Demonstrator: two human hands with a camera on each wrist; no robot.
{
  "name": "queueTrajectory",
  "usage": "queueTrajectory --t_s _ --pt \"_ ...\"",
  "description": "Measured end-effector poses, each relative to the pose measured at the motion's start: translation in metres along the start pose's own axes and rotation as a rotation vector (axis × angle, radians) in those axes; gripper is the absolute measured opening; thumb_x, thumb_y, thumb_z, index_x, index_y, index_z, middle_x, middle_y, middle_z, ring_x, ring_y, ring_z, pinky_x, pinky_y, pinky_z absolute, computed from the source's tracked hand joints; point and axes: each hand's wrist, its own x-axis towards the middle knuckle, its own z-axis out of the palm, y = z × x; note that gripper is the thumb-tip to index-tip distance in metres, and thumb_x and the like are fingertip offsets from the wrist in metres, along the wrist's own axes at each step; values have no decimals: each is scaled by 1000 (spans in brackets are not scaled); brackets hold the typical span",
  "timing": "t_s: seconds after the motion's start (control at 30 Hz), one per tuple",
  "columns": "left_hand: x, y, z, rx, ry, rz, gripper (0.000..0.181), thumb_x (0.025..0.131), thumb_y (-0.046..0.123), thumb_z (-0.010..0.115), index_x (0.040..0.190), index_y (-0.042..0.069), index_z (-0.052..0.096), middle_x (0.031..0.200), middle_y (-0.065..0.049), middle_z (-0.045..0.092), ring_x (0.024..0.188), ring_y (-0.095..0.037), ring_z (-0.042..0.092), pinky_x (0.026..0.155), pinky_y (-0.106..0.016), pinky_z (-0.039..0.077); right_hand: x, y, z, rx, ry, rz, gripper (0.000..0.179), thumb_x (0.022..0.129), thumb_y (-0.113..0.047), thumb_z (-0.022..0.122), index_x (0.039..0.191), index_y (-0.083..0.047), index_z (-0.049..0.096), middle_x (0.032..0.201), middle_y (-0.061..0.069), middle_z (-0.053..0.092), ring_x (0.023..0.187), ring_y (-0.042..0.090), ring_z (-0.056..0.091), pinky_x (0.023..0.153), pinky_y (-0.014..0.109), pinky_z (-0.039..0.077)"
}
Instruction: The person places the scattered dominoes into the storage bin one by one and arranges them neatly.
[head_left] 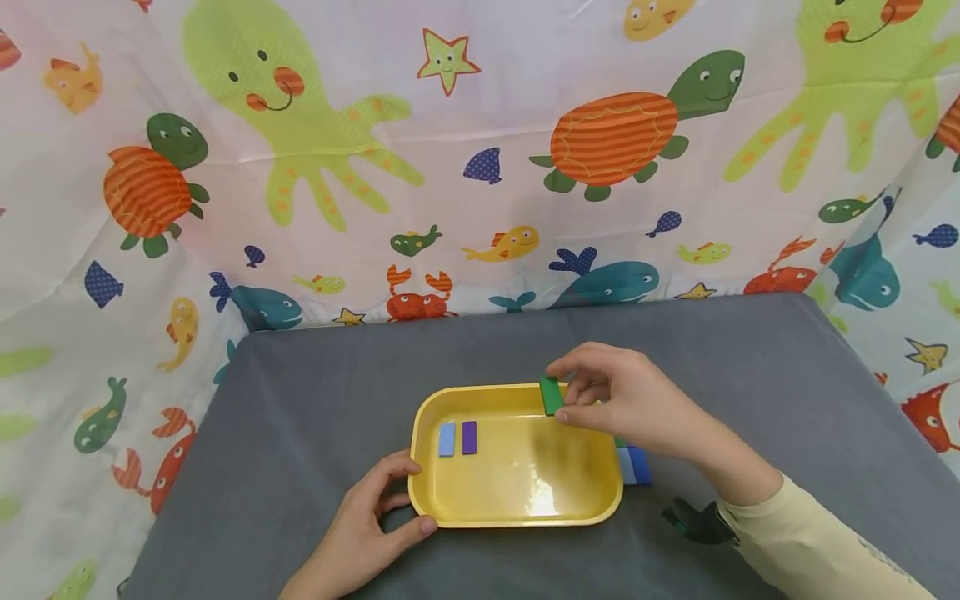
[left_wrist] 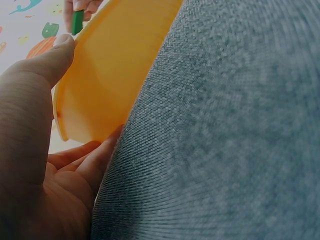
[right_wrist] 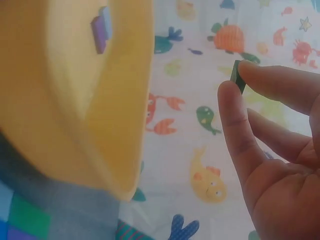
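Observation:
A yellow tray (head_left: 517, 492) lies on the grey cloth. My left hand (head_left: 360, 521) holds its left end, the thumb near the front corner and the fingers at the side wall; the left wrist view shows the thumb (left_wrist: 62, 52) on the rim. Above the tray's far right part, my right hand (head_left: 633, 408) pinches a green rectangular tile (head_left: 552, 396) between thumb and fingertips. Inside the tray, toward the left, a light blue tile (head_left: 447, 439) and a purple tile (head_left: 469, 437) lie side by side, slightly apart.
Right of the tray, partly hidden by it and my right arm, several tiles lie together, among them a blue one (head_left: 641, 465) and a green one (right_wrist: 30, 215). A sea-animal patterned curtain (head_left: 480, 242) hangs behind the grey table (head_left: 315, 392).

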Motion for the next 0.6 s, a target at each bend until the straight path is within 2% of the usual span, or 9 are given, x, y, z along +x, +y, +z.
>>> queueTrajectory --t_s 0.17,0.4,0.6 --pt "4 2 0 -5 -14 -6 61 92 13 91 142 10 57 149 -12 59 129 -25 64 96 -37 62 6 -6 3 -3 12 -5 40 90 -10 92 127 -12 76 108 -1 72 91 17 71 83 30 64" --pt "2 3 0 2 -11 2 60 92 12 91 142 10 57 148 -13 60 129 -25 64 96 -35 62 14 -5 11 43 -11 -10 40 91 -12 91 128 -10 76 108 1 72 92 20 71 82 33 64" --pt "0 2 0 11 4 -53 58 93 16 91 140 12 58 146 -9 61 127 -22 65 97 -34 62 22 -5 20 52 -31 -28 42 90 -11 91 129 -9 76 110 1 72 92 19 71 83 33 64"
